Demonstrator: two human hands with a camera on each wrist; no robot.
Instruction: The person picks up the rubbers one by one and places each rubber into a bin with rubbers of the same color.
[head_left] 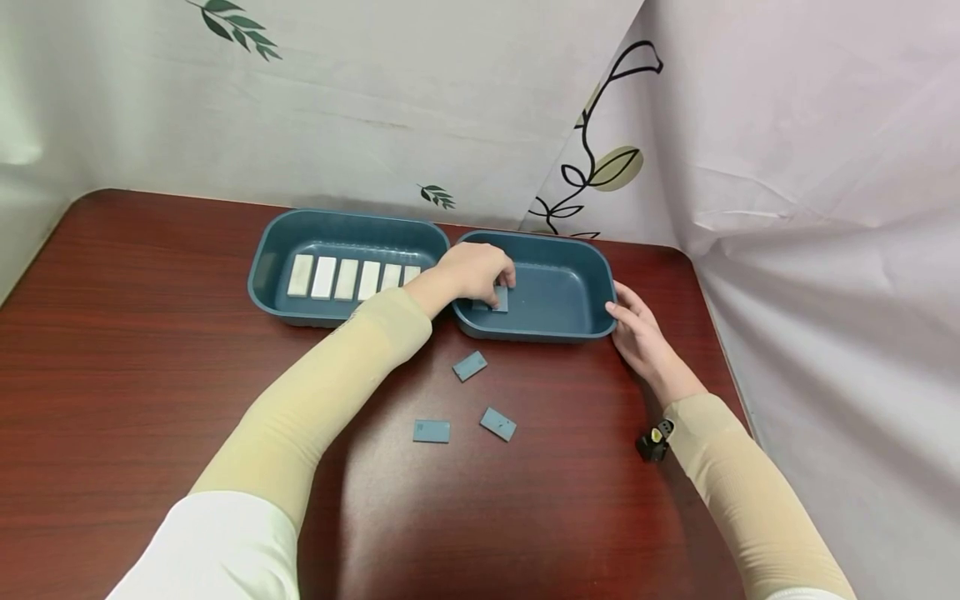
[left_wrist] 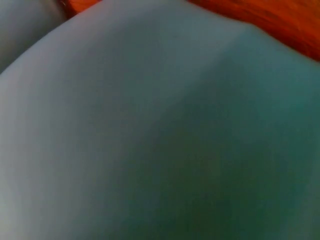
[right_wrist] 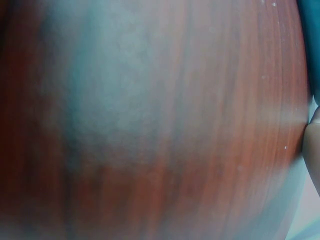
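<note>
In the head view, my left hand reaches into the right blue bin, at its left end. Its thumb and fingers pinch a small blue-grey tile low in that bin. Part of another blue-grey piece shows beside it, mostly hidden by the hand. My right hand grips the bin's right end, thumb at the rim and fingers along the outside. Three more blue-grey tiles, including a left one, a right one and an upper one, lie apart on the table in front.
A second blue bin stands directly left, holding a row of several white tiles. Both stand on the reddish wooden table, near its back edge. White cloth hangs behind and to the right. A blurred grey-green surface fills most of the left wrist view.
</note>
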